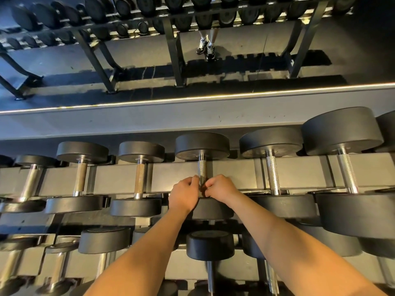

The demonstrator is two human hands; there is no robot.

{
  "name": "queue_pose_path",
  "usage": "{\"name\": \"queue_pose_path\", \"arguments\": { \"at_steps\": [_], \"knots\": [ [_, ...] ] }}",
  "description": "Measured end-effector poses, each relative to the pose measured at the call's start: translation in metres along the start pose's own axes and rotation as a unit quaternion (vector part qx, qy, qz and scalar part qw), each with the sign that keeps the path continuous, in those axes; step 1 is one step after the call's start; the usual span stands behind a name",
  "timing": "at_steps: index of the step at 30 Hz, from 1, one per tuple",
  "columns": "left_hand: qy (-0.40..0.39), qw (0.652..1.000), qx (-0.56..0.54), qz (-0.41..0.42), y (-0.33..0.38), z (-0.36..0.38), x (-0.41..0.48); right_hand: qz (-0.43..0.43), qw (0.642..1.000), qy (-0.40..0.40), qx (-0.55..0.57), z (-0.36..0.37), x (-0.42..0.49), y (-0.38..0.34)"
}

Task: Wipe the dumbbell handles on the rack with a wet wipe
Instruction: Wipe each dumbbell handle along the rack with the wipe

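Left hand (pixel 183 196) and right hand (pixel 220 189) curl round the near end of the middle dumbbell handle (pixel 202 167) on the rack (pixel 171 176), wipe probably hidden between them, mid-wipe, next wants a slide up the bar

Grey scuffed ledge (pixel 149 120), bright light strip (pixel 192 97) along it, dark floor (pixel 139 48), white-and-black sneakers (pixel 206 48) beyond.

What my hands hide

My left hand (pixel 184 194) and right hand (pixel 221 189) cover the near end of the handle (pixel 202 168); what my fingertips pinch there I cannot tell. The bottom edge cuts off the lower dumbbells (pixel 210 244), and the far rack (pixel 173 50) hides the person (pixel 208 42) above the shins.
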State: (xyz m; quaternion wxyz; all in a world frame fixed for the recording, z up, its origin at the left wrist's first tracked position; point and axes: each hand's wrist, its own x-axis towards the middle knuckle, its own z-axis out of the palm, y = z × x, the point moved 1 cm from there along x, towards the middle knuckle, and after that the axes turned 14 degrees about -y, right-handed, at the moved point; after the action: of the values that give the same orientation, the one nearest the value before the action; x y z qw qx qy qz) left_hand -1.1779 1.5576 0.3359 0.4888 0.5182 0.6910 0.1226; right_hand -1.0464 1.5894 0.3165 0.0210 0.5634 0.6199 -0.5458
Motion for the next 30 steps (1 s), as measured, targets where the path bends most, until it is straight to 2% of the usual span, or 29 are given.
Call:
{"name": "queue_pose_path", "arguments": {
  "at_steps": [2, 5, 11, 14, 16, 20, 23, 27, 30],
  "knots": [
    [-0.026, 0.999, -0.017, 0.008, -0.006, -0.003, 0.001, 0.003, 0.998, 0.007, 0.056, -0.001, 0.0, -0.001],
    [-0.025, 0.998, -0.041, 0.029, -0.013, -0.005, -0.001, 0.006, 0.987, 0.073, 0.143, -0.001, 0.002, 0.004],
    [0.001, 0.995, -0.086, 0.054, -0.014, -0.003, 0.001, 0.059, 0.994, 0.015, 0.086, 0.001, 0.01, 0.001],
    [0.002, 0.995, -0.083, 0.06, -0.018, -0.003, 0.006, 0.065, 0.997, 0.021, 0.034, -0.001, 0.006, -0.003],
    [-0.003, 0.995, -0.083, 0.059, -0.019, -0.003, 0.006, 0.064, 0.996, 0.059, 0.032, -0.002, 0.003, -0.001],
    [-0.001, 0.993, -0.092, 0.071, -0.02, -0.005, 0.006, 0.031, 0.973, 0.139, 0.184, 0.01, -0.002, 0.005],
    [0.003, 0.992, -0.087, 0.092, -0.02, -0.006, 0.005, 0.003, 0.955, 0.195, 0.225, 0.021, -0.009, 0.002],
    [-0.014, 0.989, -0.09, 0.12, -0.02, -0.008, 0.0, -0.003, 0.939, 0.227, 0.258, 0.028, -0.013, -0.004],
    [-0.034, 0.988, -0.051, 0.144, -0.021, -0.009, 0.0, -0.045, 0.889, 0.212, 0.403, 0.031, -0.02, -0.011]
  ]
}}
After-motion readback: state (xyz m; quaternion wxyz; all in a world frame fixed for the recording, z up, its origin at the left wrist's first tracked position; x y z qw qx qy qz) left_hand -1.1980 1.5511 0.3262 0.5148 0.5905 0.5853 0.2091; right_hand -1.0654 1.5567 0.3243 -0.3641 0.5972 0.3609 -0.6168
